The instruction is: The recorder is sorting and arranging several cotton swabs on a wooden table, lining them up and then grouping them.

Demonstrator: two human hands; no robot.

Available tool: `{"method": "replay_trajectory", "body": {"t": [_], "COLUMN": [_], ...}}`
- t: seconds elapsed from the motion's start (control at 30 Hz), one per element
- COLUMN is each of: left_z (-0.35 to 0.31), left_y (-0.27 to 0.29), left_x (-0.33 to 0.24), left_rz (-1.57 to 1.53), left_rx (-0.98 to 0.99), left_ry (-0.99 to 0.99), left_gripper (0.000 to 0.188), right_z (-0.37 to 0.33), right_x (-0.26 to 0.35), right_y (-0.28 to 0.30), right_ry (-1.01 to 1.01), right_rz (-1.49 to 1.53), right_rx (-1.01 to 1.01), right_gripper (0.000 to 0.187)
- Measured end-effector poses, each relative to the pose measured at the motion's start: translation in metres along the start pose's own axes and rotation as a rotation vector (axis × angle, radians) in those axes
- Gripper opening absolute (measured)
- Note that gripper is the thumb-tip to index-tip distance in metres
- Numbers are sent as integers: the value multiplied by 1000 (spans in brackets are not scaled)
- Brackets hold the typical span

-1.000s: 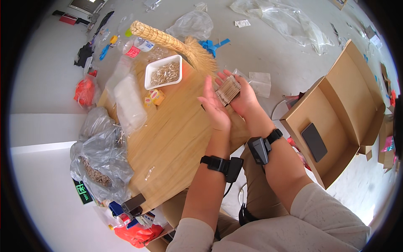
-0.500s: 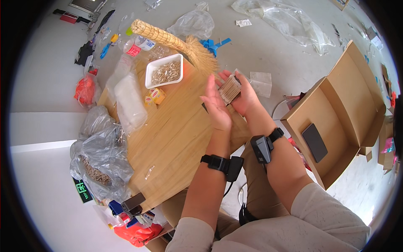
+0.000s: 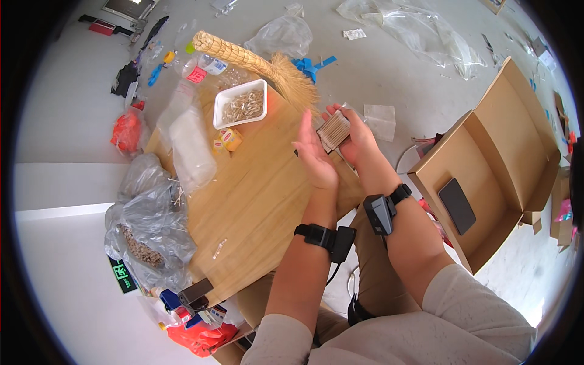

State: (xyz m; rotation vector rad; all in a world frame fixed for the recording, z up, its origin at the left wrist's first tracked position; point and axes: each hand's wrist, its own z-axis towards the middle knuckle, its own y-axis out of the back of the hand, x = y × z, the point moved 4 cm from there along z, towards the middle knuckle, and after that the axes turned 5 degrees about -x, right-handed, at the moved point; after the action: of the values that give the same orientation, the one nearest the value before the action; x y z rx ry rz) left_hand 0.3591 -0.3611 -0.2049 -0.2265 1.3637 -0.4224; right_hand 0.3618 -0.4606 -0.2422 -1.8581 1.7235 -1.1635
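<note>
A flat bundle of thin wooden sticks that look like cotton swabs (image 3: 333, 132) rests in my right hand (image 3: 360, 141), whose fingers curl behind it; clear film shows at its upper edge. My left hand (image 3: 316, 161) is upright on the other side, fingers stretched out and palm turned to the bundle, near or touching its edge. Beyond my hands, a white tray (image 3: 217, 115) holds many loose swabs or sticks. Next to it on the wooden table (image 3: 243, 194) sit small yellow boxes (image 3: 230, 139).
A straw broom (image 3: 243, 59) lies across the table's far edge. On the left are a clear plastic bag (image 3: 190, 143) and a grey bag (image 3: 149, 201). At right, an open cardboard box (image 3: 486, 176) holds a dark phone (image 3: 456, 205). Plastic sheeting (image 3: 420, 27) covers part of the floor.
The whole view has shifted very slightly. My hands and the bundle keep nearly the same pose, the bundle now turned a little more to view.
</note>
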Motion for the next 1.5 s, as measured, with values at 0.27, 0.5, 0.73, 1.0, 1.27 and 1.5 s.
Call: {"method": "replay_trajectory", "body": {"t": [0.27, 0.5, 0.73, 1.0, 1.27, 1.5], "left_z": [-3, -32, -37, -31, -30, -23], "left_y": [1, -1, -11, -1, 1, -6], "left_x": [-4, -11, -7, -4, -3, 3], "left_rz": [22, -15, -91, -131, -121, -113], "left_rx": [-12, -126, -71, -142, -165, -150], "left_ry": [50, 86, 101, 82, 47, 83], "left_gripper": [89, 87, 86, 86, 86, 86], "right_z": [-8, -16, -20, -17, -13, -11], "right_x": [0, 1, -1, 0, -1, -4], "right_y": [-6, 4, 8, 1, 2, 1], "right_ry": [3, 32, 5, -16, -42, -7], "right_rz": [15, 102, 125, 90, 55, 1], "right_rx": [-39, -25, 23, -27, -2, -9], "right_gripper": [35, 38, 34, 33, 33, 32]}}
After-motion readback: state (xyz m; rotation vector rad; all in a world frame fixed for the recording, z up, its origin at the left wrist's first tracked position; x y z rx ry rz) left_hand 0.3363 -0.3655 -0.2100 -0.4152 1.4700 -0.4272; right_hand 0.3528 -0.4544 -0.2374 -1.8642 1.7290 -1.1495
